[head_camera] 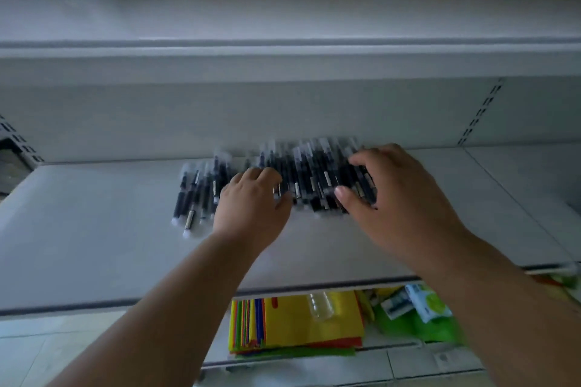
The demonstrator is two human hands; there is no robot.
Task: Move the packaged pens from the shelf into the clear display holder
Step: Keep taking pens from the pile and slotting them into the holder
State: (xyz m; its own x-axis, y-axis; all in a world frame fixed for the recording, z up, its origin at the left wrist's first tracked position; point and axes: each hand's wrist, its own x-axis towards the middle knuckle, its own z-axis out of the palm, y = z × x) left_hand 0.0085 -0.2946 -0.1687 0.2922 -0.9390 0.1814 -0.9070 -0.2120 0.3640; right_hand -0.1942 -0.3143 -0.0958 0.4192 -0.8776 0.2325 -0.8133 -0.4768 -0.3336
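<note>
The packaged pens (314,176), slim dark barrels each in a clear plastic sleeve with pale caps at the ends, lie in a loose heap toward the back of the white metal shelf (94,245), with a few strays (191,195) fanned out just to the left. The clear display holder isn't in view anywhere, so no telling where it sits.

The left hand (251,207) rests on the left edge of the heap, fingers bent down onto the pens. The right hand (390,195) comes in from the other side, fingers spread and curved over the pile, thumb low at the front. Whether either one actually has a grip is hard to call, the shot is blurry.

Handling-wise these look light and stiff, but the slick sleeves probably make them slide over each other and squirt out of a bunch. Best bet seems to be scooping a bundle from both sides, squeezing across the middle of the barrels so they stay parallel, not grabbing by the ends.

Below, coloured paper sheets (298,324) are stacked on a lower shelf.
</note>
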